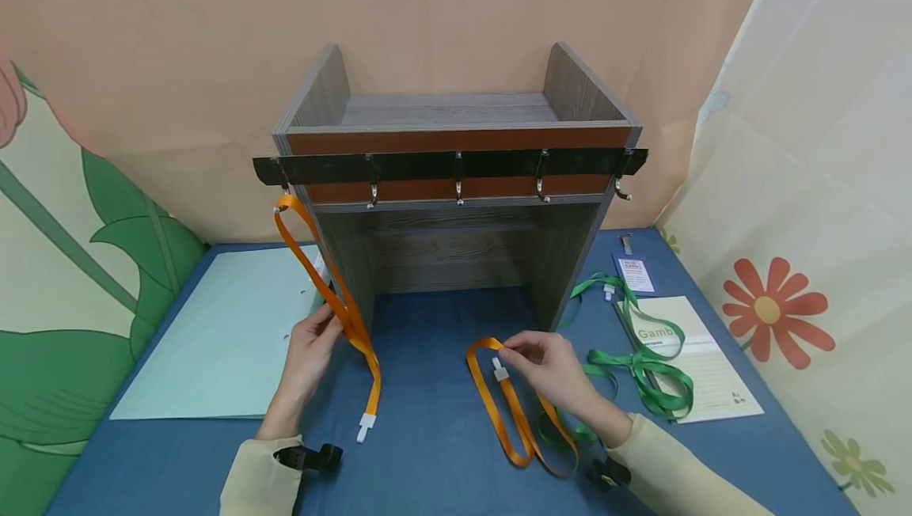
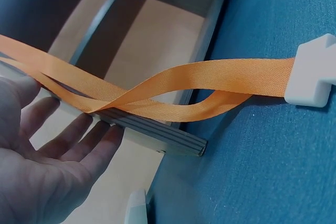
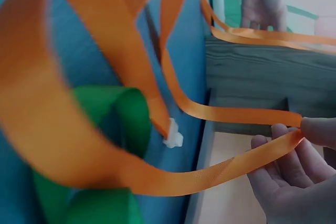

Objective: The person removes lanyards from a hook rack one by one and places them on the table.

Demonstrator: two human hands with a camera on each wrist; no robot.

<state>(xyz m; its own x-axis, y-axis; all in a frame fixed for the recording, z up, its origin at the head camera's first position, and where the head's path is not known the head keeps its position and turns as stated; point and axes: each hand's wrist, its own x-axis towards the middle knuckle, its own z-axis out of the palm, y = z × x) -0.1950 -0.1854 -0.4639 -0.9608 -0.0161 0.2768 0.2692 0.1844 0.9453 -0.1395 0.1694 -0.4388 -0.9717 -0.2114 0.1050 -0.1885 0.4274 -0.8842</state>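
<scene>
One orange lanyard point(image 1: 342, 302) hangs from the leftmost hook of the rack, its white plastic clip point(image 1: 366, 426) at the low end. My left hand point(image 1: 310, 342) is beside its straps; in the left wrist view the fingers point(image 2: 79, 140) are loosely spread against it and not closed round it. With thumb and fingertips, my right hand point(image 1: 545, 366) pinches a second orange lanyard point(image 1: 492, 405) at a bend. The rest of that lanyard droops in loops over the blue cloth, and its white clip point(image 1: 500, 369) dangles near the fingers.
A grey wooden shelf point(image 1: 456, 128) bears a black bar with several metal hooks point(image 1: 459, 184). Green lanyards point(image 1: 663, 373) lie on the right, partly over an open notebook point(image 1: 712, 366). Behind them is a badge card point(image 1: 636, 274). A pale folder point(image 1: 214, 334) lies at left.
</scene>
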